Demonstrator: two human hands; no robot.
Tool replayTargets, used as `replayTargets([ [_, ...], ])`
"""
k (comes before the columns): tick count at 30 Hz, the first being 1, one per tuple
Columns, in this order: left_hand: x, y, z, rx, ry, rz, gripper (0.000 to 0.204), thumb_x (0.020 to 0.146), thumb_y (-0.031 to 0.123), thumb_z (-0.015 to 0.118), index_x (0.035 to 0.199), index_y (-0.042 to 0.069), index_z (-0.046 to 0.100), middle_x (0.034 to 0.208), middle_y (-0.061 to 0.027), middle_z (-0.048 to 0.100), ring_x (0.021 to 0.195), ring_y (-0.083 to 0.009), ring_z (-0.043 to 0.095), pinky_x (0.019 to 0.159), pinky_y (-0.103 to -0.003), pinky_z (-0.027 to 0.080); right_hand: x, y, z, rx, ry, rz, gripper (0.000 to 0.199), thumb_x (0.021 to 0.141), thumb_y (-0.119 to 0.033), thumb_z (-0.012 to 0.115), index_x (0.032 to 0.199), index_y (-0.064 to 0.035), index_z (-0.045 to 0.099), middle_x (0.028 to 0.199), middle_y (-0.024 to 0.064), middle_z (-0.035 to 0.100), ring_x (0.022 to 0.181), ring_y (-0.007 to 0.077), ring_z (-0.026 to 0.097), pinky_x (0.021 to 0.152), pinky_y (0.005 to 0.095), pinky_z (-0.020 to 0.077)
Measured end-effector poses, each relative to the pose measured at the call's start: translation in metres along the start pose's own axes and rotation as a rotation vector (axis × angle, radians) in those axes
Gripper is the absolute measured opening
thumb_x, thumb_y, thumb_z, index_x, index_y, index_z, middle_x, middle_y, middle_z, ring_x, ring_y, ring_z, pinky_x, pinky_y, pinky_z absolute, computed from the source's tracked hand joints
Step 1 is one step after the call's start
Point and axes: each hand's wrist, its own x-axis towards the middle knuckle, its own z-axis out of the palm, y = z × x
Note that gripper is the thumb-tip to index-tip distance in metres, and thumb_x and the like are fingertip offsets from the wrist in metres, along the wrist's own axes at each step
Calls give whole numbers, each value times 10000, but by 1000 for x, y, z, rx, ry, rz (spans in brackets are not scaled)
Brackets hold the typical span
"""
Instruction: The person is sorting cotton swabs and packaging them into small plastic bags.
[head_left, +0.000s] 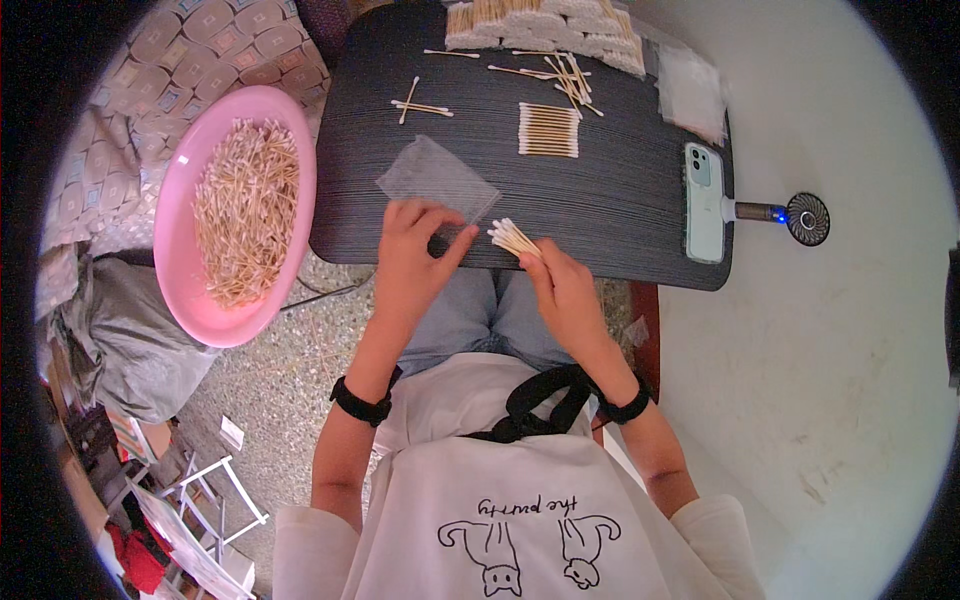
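My left hand point(418, 245) is at the near edge of a clear plastic bag point(435, 178), with its thumb and forefinger curved together at the bag's edge. The bag looks flat and slants over the dark table. Close by on the right, my right hand point(562, 290) grips a small bundle of cotton swabs point(512, 238). Their white tips point up and left, toward the bag. Beyond the hands lies a neat row of cotton swabs point(548, 130) side by side. Loose cotton swabs point(570, 80) are scattered behind it, and two crossed swabs point(421, 107) lie farther left.
A pink basin point(168, 225) full of loose swabs stands left of the black table point(350, 150). Packed swab bundles point(545, 25) are stacked at the far edge. Clear bags point(692, 95), a phone point(704, 215) and a small fan point(807, 218) are on the right, near a white wall point(840, 380).
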Motion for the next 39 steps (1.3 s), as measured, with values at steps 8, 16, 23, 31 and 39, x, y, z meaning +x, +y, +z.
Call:
replayTargets([
  [8, -1, -9, 20, 6, 18, 26, 142, 737, 90, 716, 850, 28, 656, 886, -101, 585, 874, -291, 555, 774, -376, 445, -4, 4, 2, -47, -9, 4, 225, 971, -222, 493, 892, -12, 473, 745, 235, 572, 711, 449, 566, 597, 504, 420],
  [16, -2, -4, 18, -25, -60, -25, 98, 781, 80, 677, 782, 0, 620, 832, -114, 584, 795, -297, 551, 696, -392, 433, -2, 4, 6, -25, 31, 0, 236, 968, -234, 504, 887, -16, 469, 745, 233, 581, 710, 446, 572, 581, 501, 425],
  [23, -1, -7, 17, -107, -42, -41, 79, 798, 84, 671, 837, 21, 645, 755, -90, 605, 637, -221, 517, 601, -320, 424, 0, 1, 4, -42, 15, 8, 240, 970, -240, 501, 886, -18, 470, 746, 230, 583, 700, 444, 577, 575, 498, 428],
  [31, 0, -13, 12, -309, -86, -200, 112, 851, 132, 663, 859, 21, 669, 721, -26, 620, 626, -73, 493, 572, -231, 399, 7, 6, 9, -97, 36, 4, 265, 975, -267, 484, 889, -16, 490, 758, 229, 601, 709, 445, 585, 589, 514, 439],
  [39, 0, -16, 10, -241, -92, -144, 95, 899, 113, 603, 919, 20, 604, 687, -23, 559, 598, -76, 465, 538, -244, 376, 24, 5, 11, -171, -68, 6, 318, 973, -315, 475, 888, -12, 518, 753, 243, 618, 715, 444, 604, 599, 526, 468],
])
